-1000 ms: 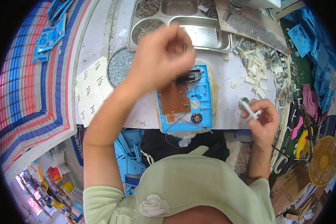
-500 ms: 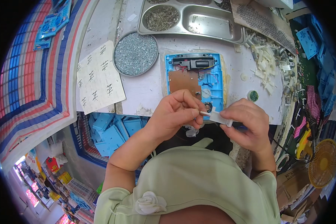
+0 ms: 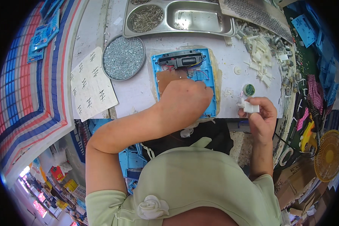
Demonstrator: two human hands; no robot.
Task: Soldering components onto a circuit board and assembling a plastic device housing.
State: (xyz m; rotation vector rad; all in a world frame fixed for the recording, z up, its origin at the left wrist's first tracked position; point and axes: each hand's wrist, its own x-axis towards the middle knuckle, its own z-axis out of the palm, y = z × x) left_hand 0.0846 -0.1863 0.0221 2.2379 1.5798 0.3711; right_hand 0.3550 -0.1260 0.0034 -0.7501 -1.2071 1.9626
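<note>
A blue plastic housing (image 3: pixel 209 75) lies open-side up before me, with a black mechanism (image 3: pixel 180 61), thin wires and a brown circuit board (image 3: pixel 165 78) inside. My left hand (image 3: pixel 186 97) is over the housing's lower part, curled with its knuckles up. It covers part of the board, and its fingertips are hidden beneath it, so I cannot make out what they hold. To the right of the housing, my right hand (image 3: pixel 263 116) grips a small white plastic part (image 3: pixel 251 108) between thumb and fingers, near the table's front edge.
A round dish of small silvery pieces (image 3: pixel 123 56) and a steel compartment tray (image 3: pixel 194 31) stand beyond. White plastic parts (image 3: pixel 258 56) are heaped at the right, near a green-topped roll (image 3: pixel 248 89). A written sheet (image 3: pixel 93 88) lies left.
My hands have come apart. The left moved from the white part up over the blue housing; the right moved right, still holding the white part. The view has shifted slightly.
</note>
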